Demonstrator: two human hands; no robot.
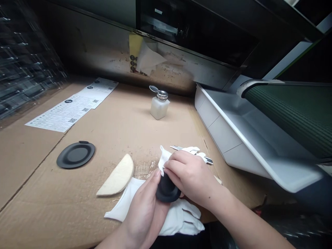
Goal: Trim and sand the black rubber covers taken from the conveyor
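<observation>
Low in the middle of the head view, my left hand is closed around a black round disc with a raised rim. My right hand pinches a white cloth against the disc's upper edge. The fingers and cloth hide part of the disc. Beneath my hands lie white gloves, partly covered by them. To their left is a cream-coloured half-round pad. A similar dark disc with a small loop at its edge lies flat farther left.
A square pump bottle with its lid flipped up stands at the back. Printed sheets lie back left, near stacked clear trays. A grey-white bin and a green conveyor belt flank the right. Cardboard covers the table.
</observation>
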